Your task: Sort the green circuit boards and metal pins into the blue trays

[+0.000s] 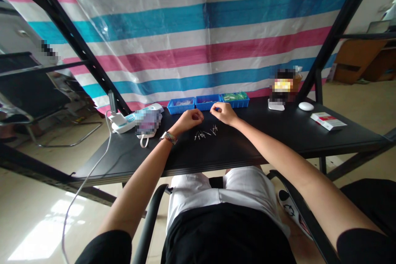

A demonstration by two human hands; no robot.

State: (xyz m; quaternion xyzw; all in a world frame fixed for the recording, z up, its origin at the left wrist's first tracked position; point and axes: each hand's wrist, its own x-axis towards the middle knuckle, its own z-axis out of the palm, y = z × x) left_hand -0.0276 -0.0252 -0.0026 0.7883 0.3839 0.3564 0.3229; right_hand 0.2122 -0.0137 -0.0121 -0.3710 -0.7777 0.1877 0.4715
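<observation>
Over the black table, my left hand has its thumb and fingers curled together; anything held there is too small to make out. Just to the right, my right hand pinches thumb and forefinger together, and what lies between them cannot be made out. The hands are apart. Below them lie several thin, pale, pin-like pieces in a loose row. Behind the hands stand three blue bins: a left bin with pale contents, a middle bin with small dark and light pieces, and a right bin holding green pieces.
To the left lie a white power strip with a plugged-in cable and a blurred-out item. On the right are a pixelated item, a white mouse and a red-and-white box. A striped sheet hangs behind.
</observation>
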